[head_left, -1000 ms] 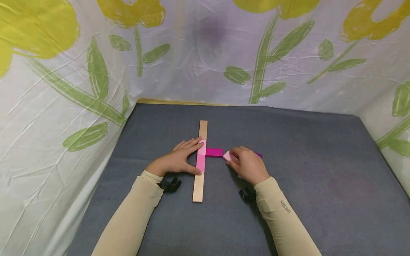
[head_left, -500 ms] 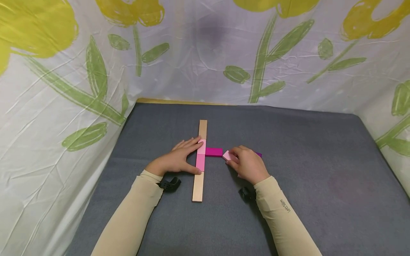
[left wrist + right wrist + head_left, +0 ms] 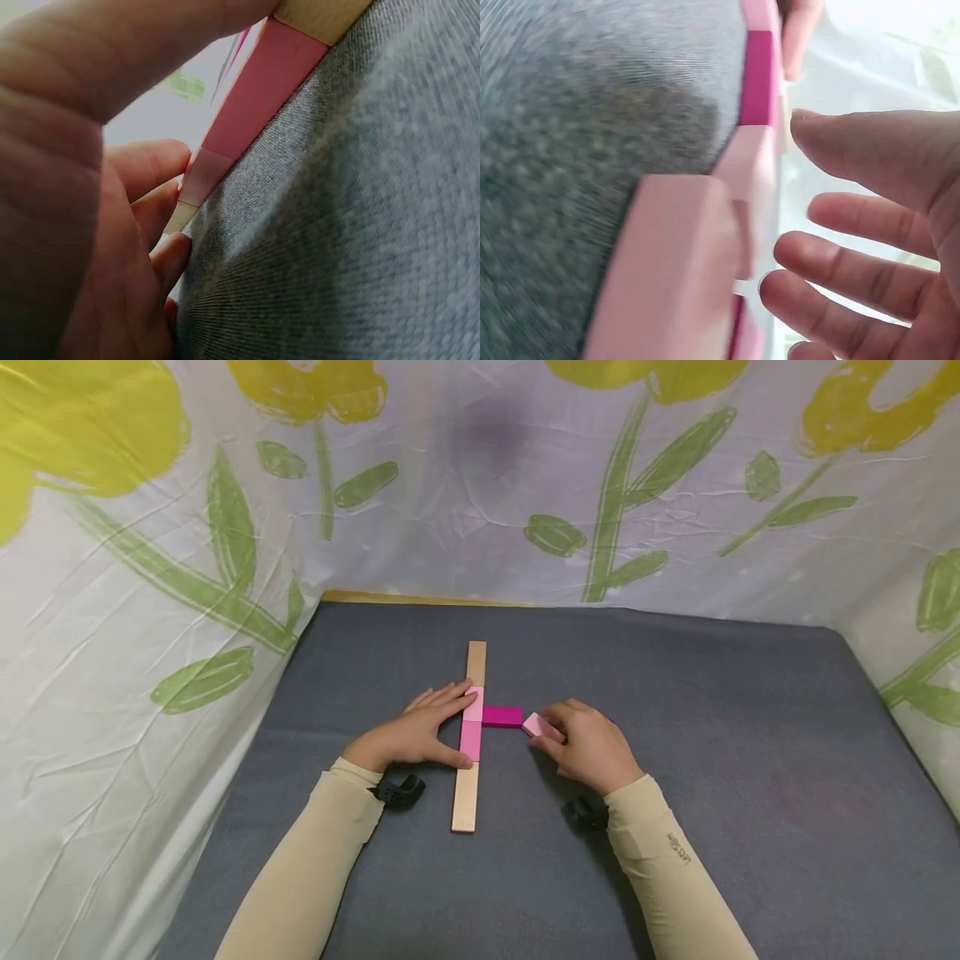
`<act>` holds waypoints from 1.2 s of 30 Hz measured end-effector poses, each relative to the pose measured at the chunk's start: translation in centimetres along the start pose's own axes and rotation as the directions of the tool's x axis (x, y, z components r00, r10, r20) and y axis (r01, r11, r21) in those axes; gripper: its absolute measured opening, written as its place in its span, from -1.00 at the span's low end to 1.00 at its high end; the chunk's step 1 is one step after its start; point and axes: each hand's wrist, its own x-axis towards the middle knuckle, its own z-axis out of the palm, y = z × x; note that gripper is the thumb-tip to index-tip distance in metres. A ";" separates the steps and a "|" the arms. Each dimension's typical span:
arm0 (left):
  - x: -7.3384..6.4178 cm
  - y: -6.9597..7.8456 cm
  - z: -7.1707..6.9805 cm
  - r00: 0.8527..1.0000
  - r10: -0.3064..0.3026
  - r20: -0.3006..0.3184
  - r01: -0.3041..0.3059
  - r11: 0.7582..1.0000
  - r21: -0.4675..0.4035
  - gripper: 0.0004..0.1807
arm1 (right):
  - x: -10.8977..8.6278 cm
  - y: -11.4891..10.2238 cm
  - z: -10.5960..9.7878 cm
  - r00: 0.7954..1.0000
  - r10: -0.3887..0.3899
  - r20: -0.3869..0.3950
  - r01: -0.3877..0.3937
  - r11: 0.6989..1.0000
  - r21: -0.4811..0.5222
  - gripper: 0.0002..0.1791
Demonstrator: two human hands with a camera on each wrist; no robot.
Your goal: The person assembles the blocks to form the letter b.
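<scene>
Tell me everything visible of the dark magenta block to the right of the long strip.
The dark magenta block is a plain, straight-edged oblong, perhaps painted wood. It lies on the grey cloth, its left end against the long strip. Its right end meets or nearly meets the light pink block. Neither left hand nor right hand touches it.

Two long beige sleeves (image 3: 300,868) are ending in snug cuffs (image 3: 358,777), dark lettering (image 3: 678,849) is running along the right sleeve (image 3: 671,881), black wrist pieces (image 3: 400,792) are showing beside both.
</scene>
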 end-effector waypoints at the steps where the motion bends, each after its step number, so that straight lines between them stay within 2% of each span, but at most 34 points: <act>1: 0.0 0.0 0.0 1.000 -0.002 0.000 0.002 1.000 0.001 0.24 | -0.1 0.0 -0.2 1.000 -0.009 -0.005 0.009 1.000 -0.002 -0.59; 7: 0.1 -0.2 0.0 1.000 -0.003 0.002 0.003 1.000 -0.005 0.24 | -1.2 0.0 -0.7 1.000 -0.011 -0.002 0.011 1.000 0.002 -0.73; 16: 0.0 0.1 -0.2 1.000 -0.007 0.004 0.007 1.000 -0.009 0.24 | -3.4 0.8 -1.4 0.999 0.019 -0.026 -0.019 1.000 -0.007 -0.79; 24: -0.1 0.1 0.0 1.000 -0.016 0.010 0.016 1.000 -0.020 0.24 | -4.7 1.3 -1.4 0.999 0.036 -0.019 -0.037 0.997 -0.063 -0.74; 29: 0.0 0.0 0.0 1.000 -0.014 0.007 0.014 1.000 -0.015 0.25 | -5.2 1.6 -1.0 0.999 0.041 -0.018 -0.042 0.997 -0.063 -0.82; 36: 0.1 0.0 0.1 1.000 -0.010 0.004 0.010 1.000 -0.007 0.25 | -5.9 1.8 -0.6 0.999 0.032 -0.026 -0.033 0.998 -0.050 -0.79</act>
